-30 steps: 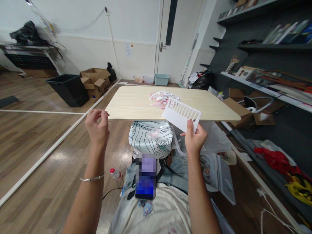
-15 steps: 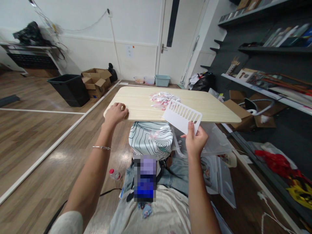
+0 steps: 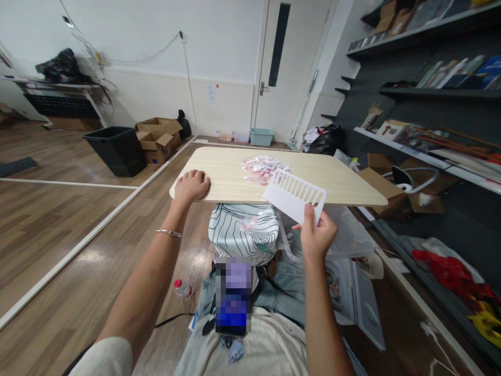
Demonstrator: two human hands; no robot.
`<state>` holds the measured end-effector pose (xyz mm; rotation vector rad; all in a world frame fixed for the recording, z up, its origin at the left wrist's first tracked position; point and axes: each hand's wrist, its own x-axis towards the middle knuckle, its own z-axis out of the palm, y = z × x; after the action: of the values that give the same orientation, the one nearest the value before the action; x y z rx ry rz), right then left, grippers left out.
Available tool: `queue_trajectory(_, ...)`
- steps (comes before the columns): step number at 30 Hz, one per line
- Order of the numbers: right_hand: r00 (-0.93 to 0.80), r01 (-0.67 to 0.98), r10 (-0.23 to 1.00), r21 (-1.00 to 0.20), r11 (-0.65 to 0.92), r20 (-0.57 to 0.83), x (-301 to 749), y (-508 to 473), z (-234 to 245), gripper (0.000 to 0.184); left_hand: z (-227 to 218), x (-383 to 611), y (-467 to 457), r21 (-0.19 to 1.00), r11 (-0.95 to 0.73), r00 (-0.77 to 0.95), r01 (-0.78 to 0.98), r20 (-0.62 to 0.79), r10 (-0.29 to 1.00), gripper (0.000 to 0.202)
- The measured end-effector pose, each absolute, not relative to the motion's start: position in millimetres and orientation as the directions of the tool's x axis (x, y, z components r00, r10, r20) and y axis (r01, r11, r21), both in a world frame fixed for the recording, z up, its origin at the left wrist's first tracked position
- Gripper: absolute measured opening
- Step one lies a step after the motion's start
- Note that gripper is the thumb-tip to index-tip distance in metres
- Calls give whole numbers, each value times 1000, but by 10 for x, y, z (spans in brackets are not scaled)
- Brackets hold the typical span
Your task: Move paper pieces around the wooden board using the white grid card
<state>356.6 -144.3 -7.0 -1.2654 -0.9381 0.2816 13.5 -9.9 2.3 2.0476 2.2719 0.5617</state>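
Note:
My right hand (image 3: pixel 319 232) pinches a flat white slotted card (image 3: pixel 293 196) by its lower right corner, thumb on top. A row of long cut-out slots runs along the card's upper side, and it tilts over the table's near edge. Just beyond it, a loose pile of small white and pinkish paper pieces (image 3: pixel 266 166) lies on the pale wooden table (image 3: pixel 223 180). At the table's left corner my left hand (image 3: pixel 192 185) rests palm down with nothing in it, fingers laid on the surface.
Under the table's near edge are a patterned cushion-like thing (image 3: pixel 230 230) and a clear plastic bin (image 3: pixel 348 235). A red-capped bottle (image 3: pixel 183 289) stands on the floor at left. A black bin (image 3: pixel 117 151) and cardboard boxes (image 3: pixel 156 138) sit further off. Dark shelves (image 3: pixel 426 104) line the right.
The whole view has tipped up slightly, so everything sits lower. My left hand's fingers have flattened out on the table. The right hand still holds the card in nearly the same place.

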Motion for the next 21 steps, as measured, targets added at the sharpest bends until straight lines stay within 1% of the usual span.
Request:
queue_trajectory(8, 593, 319, 674, -897, 307, 441, 3519, -1457, -67, 84, 4, 137, -94, 302, 69, -141, 951, 222, 965, 60)
queue_trajectory(13, 600, 292, 671, -900, 323, 435, 3505, -1450, -55, 84, 5, 136, -97, 317, 70, -148, 946, 228, 962, 59)
queue_trajectory(21, 591, 321, 674, -896, 308, 444, 3487, -1453, -76, 82, 8, 137, -94, 305, 79, -152, 949, 224, 963, 60)
